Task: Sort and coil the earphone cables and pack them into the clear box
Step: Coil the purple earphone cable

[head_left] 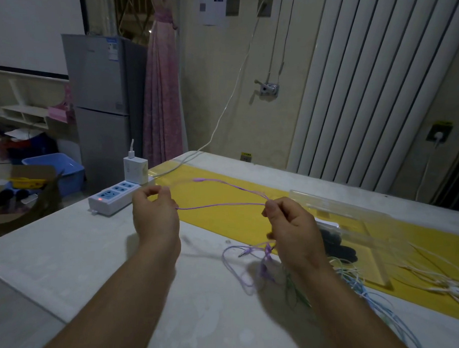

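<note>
A purple earphone cable (222,205) stretches taut in the air between both hands above the table. My left hand (154,213) pinches one end of the span with curled fingers. My right hand (289,222) pinches the other end, and more purple cable hangs below it in loose loops (235,262) with its jack plug on the table. The clear box (351,225) stands open at the right on the yellow mat, holding dark coiled items. Blue, green and white earphone cables (360,282) lie tangled at the right, partly hidden by my right forearm.
A white power strip (113,197) with a plugged charger (135,169) sits at the table's far left edge. A white charging cord (220,116) runs up the wall. More white earphones (440,284) lie at the right edge. A yellow mat (234,221) crosses the table.
</note>
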`<action>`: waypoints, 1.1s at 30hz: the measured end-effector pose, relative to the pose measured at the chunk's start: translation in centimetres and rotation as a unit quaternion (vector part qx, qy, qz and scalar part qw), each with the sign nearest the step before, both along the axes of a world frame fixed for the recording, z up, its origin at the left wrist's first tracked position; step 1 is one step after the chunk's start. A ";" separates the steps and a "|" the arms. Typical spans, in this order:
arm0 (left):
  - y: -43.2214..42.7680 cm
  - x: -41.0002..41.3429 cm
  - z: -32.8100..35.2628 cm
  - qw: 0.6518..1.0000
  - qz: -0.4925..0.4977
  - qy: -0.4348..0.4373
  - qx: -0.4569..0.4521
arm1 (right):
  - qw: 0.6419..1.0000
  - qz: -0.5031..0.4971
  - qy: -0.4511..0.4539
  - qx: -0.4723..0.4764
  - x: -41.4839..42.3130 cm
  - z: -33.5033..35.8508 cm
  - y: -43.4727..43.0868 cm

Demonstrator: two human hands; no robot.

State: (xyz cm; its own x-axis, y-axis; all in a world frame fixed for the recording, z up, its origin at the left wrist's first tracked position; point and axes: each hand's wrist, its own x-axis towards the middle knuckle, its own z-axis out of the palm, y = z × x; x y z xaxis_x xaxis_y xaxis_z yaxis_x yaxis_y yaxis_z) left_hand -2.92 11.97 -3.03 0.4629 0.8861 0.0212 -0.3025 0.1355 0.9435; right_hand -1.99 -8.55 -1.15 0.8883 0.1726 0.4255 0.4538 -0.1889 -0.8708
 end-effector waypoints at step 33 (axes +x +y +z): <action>-3.0 -1.6 -0.1 0.838 -0.266 -0.015 0.476 | 0.984 0.023 -0.023 -0.177 -0.4 -0.9 0.4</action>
State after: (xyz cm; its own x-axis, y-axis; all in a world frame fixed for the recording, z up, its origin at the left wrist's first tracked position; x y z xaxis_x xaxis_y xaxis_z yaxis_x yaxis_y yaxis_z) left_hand -4.53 8.93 -3.11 0.7736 0.1308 0.6200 -0.4632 -0.5509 0.6942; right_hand -2.34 -8.18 -2.05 0.8568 0.3572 0.3720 0.5073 -0.4540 -0.7325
